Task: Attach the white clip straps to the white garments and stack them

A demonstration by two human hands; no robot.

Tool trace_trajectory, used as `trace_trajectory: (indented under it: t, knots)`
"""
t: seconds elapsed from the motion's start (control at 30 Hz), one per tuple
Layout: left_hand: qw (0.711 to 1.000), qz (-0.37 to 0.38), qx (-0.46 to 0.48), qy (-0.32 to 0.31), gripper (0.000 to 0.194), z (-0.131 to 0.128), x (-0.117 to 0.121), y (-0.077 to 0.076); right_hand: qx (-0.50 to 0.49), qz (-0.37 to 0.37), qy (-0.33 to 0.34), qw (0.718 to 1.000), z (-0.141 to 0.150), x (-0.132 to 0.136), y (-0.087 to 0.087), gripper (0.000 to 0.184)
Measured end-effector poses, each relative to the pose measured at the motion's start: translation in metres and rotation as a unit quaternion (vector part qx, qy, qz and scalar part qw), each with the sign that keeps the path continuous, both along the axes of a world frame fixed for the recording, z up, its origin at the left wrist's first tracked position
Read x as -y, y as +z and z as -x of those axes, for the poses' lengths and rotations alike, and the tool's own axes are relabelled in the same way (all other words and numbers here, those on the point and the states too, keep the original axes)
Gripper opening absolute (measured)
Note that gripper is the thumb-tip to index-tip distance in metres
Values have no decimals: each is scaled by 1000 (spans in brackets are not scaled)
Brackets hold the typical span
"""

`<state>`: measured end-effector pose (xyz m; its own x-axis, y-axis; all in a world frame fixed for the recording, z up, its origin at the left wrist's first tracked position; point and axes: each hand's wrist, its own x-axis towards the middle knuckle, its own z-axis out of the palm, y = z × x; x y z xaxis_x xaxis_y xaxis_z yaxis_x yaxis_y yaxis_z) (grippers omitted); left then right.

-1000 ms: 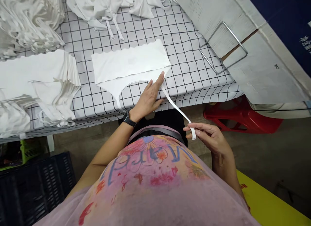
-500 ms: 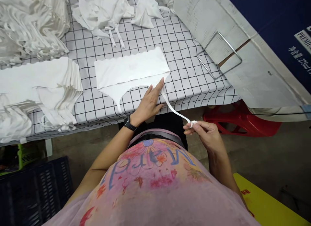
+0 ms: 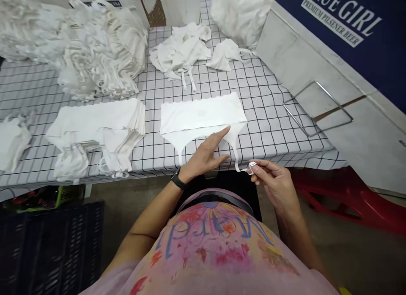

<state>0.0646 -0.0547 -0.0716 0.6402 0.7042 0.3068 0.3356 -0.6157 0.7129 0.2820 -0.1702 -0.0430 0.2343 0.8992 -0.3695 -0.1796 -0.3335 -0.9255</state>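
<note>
A white garment shaped like a camisole top lies flat near the table's front edge, its thin straps pointing toward me. My left hand, with a black watch on the wrist, rests on the garment's lower edge with its fingers spread. My right hand pinches the end of the right strap just off the table edge, with a small white piece showing between thumb and fingers. Slack shows in the strap, which bends between the garment and my fingertips. The left strap hangs toward the table edge.
A neat stack of white garments lies at left, with a larger heap behind. Loose white garments lie at the back. A blue and white carton with a wire frame stands right. Below is a red plastic stool.
The view has shifted, showing more of the table's left and back. My right hand has come closer to the garment, and the strap has gone from stretched to slack.
</note>
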Motion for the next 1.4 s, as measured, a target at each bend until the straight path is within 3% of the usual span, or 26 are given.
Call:
trace_trajectory:
  t: [0.1, 0.2, 0.4, 0.53, 0.63, 0.8, 0.97, 1.4]
  knots:
    - [994, -63, -49, 74, 50, 11, -19, 0, 15, -8, 52, 999, 7, -19, 0, 19]
    - [985, -99, -110, 92, 33, 12, -42, -3, 27, -13, 69, 997, 15, -38, 2, 16]
    - [964, -146, -209, 70, 15, -3, -73, -2, -21, -12, 9, 1000, 29, -76, 5, 16]
    - [951, -192, -237, 50, 20, -5, -81, 0, -50, 3, 2, 999, 31, -92, 2, 23]
    - [957, -193, -209, 49, 22, -1, -86, -3, -54, 15, 4, 998, 33, -100, -2, 27]
    - [985, -136, -81, 74, 18, 0, -95, -14, -35, 7, -14, 999, 43, -113, -8, 22]
    - [987, -134, 12, 93, 10, -1, -96, -16, -27, 13, -29, 999, 53, -127, -8, 18]
    - [960, -252, 14, 118, 7, -5, -89, -16, -77, 33, -81, 993, 68, -143, -9, 17]
